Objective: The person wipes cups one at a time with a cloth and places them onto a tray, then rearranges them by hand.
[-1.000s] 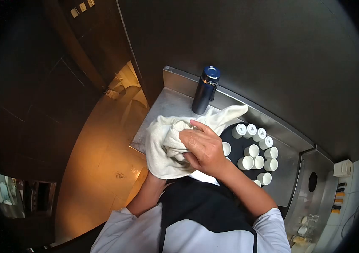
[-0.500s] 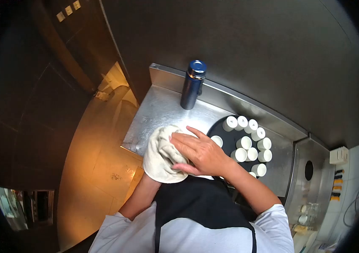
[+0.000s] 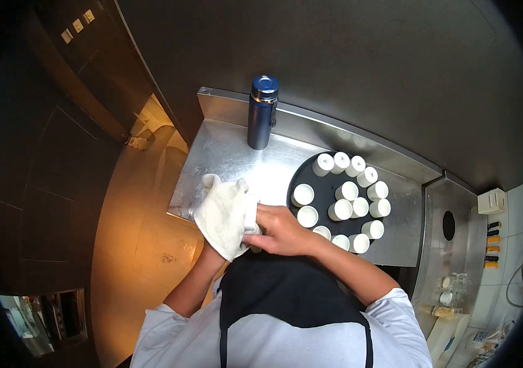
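Observation:
A white cloth (image 3: 221, 214) is draped over my left hand (image 3: 214, 254), hiding its fingers; only the wrist shows below. The cloth is bunched around a small white cup (image 3: 251, 210), partly visible at its right side. My right hand (image 3: 283, 231) is closed at the cup, its fingertips partly hidden by cup and cloth. To the right, a round black tray (image 3: 323, 186) holds several white cups (image 3: 340, 210), some upright with open mouths, others along the back apparently upside down.
A dark blue flask (image 3: 261, 116) stands upright at the back of the steel counter (image 3: 224, 144). The counter has a raised back edge against a dark wall. A steel sink area (image 3: 449, 202) lies to the right, with glassware (image 3: 456, 288) beyond.
My right hand has changed from lying spread over the cloth to gripping at the cup. The cloth now hangs differently, showing part of the cup. The view has shifted slightly, revealing more tray cups.

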Tool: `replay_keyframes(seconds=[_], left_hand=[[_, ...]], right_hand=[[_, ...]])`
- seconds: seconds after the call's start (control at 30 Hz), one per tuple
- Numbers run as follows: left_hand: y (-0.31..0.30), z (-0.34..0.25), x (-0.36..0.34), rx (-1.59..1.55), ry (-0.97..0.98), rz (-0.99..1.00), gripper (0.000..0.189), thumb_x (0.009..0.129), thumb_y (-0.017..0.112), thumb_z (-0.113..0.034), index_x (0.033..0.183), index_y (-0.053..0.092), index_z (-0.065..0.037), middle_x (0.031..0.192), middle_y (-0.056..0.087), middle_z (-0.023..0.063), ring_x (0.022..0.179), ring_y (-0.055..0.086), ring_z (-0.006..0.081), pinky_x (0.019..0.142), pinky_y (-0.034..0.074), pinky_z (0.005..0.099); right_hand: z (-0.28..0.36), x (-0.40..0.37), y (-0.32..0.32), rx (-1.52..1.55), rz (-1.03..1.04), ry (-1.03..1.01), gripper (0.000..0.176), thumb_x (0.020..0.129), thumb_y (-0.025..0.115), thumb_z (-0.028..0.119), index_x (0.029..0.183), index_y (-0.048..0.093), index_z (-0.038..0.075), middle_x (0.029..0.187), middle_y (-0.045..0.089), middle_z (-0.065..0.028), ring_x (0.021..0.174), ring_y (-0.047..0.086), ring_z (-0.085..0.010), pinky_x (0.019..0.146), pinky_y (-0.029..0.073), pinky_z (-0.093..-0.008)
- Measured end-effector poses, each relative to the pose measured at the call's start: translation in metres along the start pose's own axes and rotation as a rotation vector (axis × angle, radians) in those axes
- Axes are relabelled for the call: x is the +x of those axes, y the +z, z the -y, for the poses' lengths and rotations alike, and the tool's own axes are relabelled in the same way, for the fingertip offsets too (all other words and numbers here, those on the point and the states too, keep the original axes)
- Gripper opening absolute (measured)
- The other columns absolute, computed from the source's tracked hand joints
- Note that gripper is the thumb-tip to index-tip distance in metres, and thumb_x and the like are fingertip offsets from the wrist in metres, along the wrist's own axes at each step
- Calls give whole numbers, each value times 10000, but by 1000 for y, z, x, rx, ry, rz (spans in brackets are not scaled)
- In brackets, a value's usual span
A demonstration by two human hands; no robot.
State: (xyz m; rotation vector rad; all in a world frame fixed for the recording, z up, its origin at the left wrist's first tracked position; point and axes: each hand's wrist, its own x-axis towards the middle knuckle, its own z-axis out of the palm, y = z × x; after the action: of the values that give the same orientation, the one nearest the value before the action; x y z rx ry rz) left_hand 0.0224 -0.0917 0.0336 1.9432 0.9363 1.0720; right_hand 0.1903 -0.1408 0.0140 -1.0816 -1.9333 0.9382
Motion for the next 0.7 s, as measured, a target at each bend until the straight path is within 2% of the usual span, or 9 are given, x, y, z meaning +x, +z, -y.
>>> replay_keyframes(seconds=[0.03,0.13,0.2,0.3,0.37,0.43,0.5,0.57,0.7], left_hand=[[-4,-17,11,147,181,39,430,782,765,-320,1099,678,-42,999,664,109,918,641,279,833,512,391],[6,23,-4,18,235,47,556,680,843,-331,1135,685,-54,1070,679,113,986,652,331,860,523,417],[0,18,2,29,251,92,582,647,858,-325,1130,689,-48,1043,678,106,958,649,320,846,521,412],[-13,-6,24,46,281,156,623,597,882,-318,1123,695,-40,1003,676,96,916,644,304,824,517,404],[-1,22,14,-187,88,207,728,485,926,-321,1123,701,-54,1007,674,96,923,644,338,835,515,425],[-1,23,8,16,309,148,749,508,912,-316,1171,686,-54,1118,667,125,1021,643,366,882,516,436],[-10,-6,9,329,293,229,703,656,885,-294,1265,639,-46,1210,654,145,1115,637,367,941,510,451],[6,18,-3,68,171,136,647,827,806,-292,1367,563,-32,1273,638,149,1187,618,318,1011,496,430],[23,82,-21,-98,175,29,576,935,749,-281,1408,547,-22,1321,628,154,1233,607,283,1059,486,377]], right_hand=[[0,-2,3,153,-30,65,450,853,771,120,1264,630,2,1167,718,-143,1050,704,-274,933,541,-366],[4,-5,1,919,10,412,431,909,777,114,1297,633,-7,1192,703,-11,1074,630,-102,968,505,-294],[13,-3,-5,827,-10,409,397,858,756,48,1232,635,-14,1112,720,-53,1015,689,-166,913,545,-329],[27,-5,-15,-353,0,-75,356,783,719,8,1127,627,-19,988,691,-122,940,710,-285,828,572,-394],[18,-5,-18,-508,10,-162,340,744,702,10,1073,614,-13,926,649,-156,912,687,-343,790,565,-440],[11,-7,-18,-564,48,-121,355,777,697,28,1121,621,-21,972,673,-178,945,695,-351,810,568,-425],[27,-4,-17,107,-107,140,355,787,721,55,1128,646,-13,982,684,-182,893,702,-333,800,569,-397],[29,-4,-19,741,-111,429,399,824,728,83,1207,652,-1,1049,701,-208,899,711,-315,826,558,-346],[21,-12,-22,-428,-25,-55,410,761,767,86,1142,628,22,1004,681,-143,900,694,-349,767,570,-411]])
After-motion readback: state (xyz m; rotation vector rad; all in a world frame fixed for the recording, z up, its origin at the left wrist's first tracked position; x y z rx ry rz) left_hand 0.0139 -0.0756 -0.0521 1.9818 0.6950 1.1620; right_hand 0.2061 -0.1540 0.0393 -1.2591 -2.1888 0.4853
